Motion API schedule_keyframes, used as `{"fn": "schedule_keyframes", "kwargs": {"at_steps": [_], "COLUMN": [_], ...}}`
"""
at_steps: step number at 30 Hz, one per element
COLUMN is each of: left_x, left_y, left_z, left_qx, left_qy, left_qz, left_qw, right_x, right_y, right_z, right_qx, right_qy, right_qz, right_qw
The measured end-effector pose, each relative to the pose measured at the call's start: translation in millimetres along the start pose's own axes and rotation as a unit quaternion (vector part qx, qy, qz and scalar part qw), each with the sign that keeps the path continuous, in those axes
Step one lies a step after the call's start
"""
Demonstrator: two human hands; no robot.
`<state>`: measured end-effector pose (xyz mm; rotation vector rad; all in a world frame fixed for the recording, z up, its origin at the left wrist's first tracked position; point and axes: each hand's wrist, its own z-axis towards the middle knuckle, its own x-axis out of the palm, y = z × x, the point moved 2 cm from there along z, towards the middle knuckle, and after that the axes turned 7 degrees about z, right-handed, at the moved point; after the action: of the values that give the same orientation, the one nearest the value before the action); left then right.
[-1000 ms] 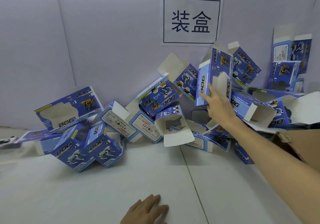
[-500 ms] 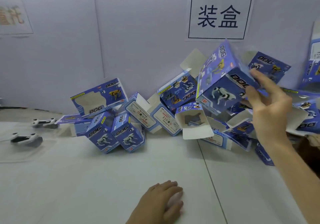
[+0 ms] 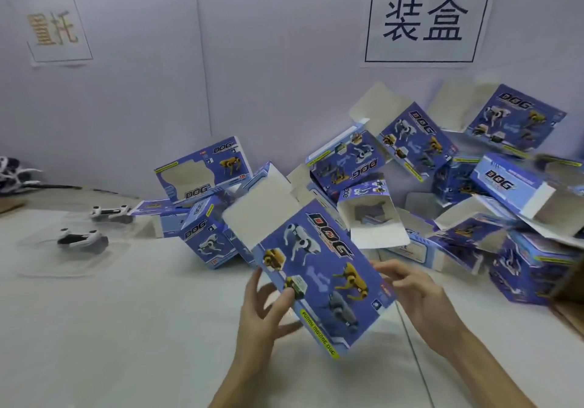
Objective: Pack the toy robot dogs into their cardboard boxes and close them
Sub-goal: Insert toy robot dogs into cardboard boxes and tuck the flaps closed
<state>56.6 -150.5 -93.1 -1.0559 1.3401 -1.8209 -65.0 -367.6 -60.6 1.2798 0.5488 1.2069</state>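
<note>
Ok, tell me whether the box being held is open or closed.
Open: the held box has its top flap sticking out unfolded, showing its plain white inside.

Obs: box is thin cardboard, blue print with a slight sheen outside, plain matt off-white on the inner flap. Table smooth, matt white. Toy dogs smooth white-and-black plastic; wall sign paper.

Soft, even indoor light with a cool bluish cast; only faint shadows fall on the white table. Wide-angle bending curves the wall seam. The orange-lettered sign and rightmost boxes look smeared, slightly blurred.
</note>
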Motion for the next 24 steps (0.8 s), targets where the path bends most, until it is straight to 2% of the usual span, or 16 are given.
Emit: {"fn": "schedule_keyframes", "kwargs": {"at_steps": [4,7,10,13,16,19,24], "left_x": [-2.2,-0.6,-0.8,-0.3,0.8,-3.5,-1.5], "left_y": [-3.8,-0.9,-3.4,-4.4,-1.9,-2.8,-3.6], "left_z": [-9.5,-12.8,-11.5,-12.0,-12.5,-9.1,-13.6], "left_qx": [0.174,0.233,0.270,0.347,0.340,0.305,0.276], "left_qy": [-0.063,-0.093,-0.096,-0.090,-0.084,-0.141,-0.077], "left_qz": [0.136,0.182,0.214,0.303,0.350,0.385,0.296], "left_qw": [0.973,0.951,0.934,0.883,0.869,0.860,0.911], "right_x": [1.9,11.6,26.6,34.6,34.7,35.8,43.9], "right_y": [-0.5,15.4,35.3,37.9,20.9,5.5,-2.1], "right_z": [-4.3,-0.1,13.4,27.1,29.8,21.7,8.4], "right_qx": [-0.083,-0.156,-0.163,-0.154,-0.171,-0.189,-0.237], "right_qy": [-0.058,-0.056,-0.015,-0.036,-0.081,-0.116,-0.164], "right_qz": [-0.130,-0.127,-0.124,-0.143,-0.154,-0.153,-0.181], "right_qw": [0.986,0.978,0.979,0.977,0.970,0.963,0.940]}}
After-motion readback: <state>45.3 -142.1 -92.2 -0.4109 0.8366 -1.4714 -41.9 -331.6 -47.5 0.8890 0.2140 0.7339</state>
